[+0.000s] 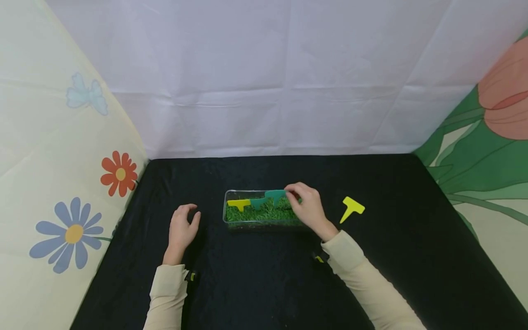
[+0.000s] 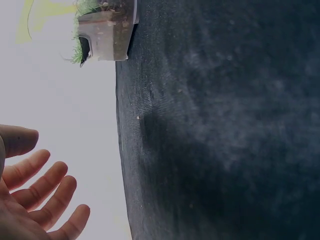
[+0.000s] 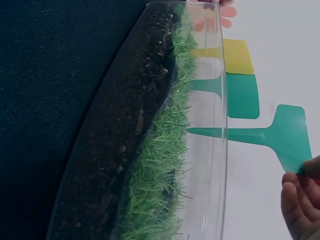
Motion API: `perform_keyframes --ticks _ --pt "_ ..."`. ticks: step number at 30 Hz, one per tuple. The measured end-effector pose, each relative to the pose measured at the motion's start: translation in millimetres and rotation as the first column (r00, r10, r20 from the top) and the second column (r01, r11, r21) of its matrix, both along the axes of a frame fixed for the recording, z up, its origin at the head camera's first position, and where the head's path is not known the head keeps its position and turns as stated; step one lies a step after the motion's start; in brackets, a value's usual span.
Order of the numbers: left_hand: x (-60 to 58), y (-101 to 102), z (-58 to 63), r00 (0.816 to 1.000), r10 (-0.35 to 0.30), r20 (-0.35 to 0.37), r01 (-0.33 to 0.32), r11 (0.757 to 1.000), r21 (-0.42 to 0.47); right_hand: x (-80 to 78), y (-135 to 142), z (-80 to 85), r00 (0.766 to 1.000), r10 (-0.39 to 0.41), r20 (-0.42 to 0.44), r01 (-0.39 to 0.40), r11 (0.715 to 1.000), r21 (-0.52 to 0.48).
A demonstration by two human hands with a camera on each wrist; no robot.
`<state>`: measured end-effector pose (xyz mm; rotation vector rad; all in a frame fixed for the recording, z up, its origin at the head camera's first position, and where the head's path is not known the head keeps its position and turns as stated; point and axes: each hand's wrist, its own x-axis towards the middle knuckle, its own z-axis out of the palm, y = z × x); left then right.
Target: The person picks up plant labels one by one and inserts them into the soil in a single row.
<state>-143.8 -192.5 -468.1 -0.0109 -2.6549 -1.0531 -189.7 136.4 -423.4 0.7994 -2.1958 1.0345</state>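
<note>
Right hand (image 1: 307,207) pinches a green plant label (image 3: 290,135) at the grass planter (image 1: 255,224), left hand (image 1: 181,230) at left, fingers (image 2: 42,190) loosely parted!

A creased pale backdrop (image 1: 231,123) is hanging far, a flowered left panel (image 1: 37,156) and right panel (image 1: 491,165) are flanking it, and black cloth (image 1: 251,284) is lying near.

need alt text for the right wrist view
The right hand pinches a green T-shaped tag, its tip at the grass in a clear container of soil. Another green tag and a yellow tag stand beyond.
</note>
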Motion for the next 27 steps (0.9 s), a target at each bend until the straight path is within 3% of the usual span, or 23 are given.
perform_keyframes --ticks 16,27 --pt "2.3 -0.5 1.2 1.000 0.011 0.023 -0.011 1.000 0.001 4.1 -2.2 -2.4 0.998 -0.047 0.041 0.044 0.997 0.057" --pt "3.1 -0.5 2.0 0.999 0.003 0.040 -0.003 1.000 -0.002 4.2 -0.6 -4.4 1.000 -0.024 -0.003 0.024 0.999 0.041"
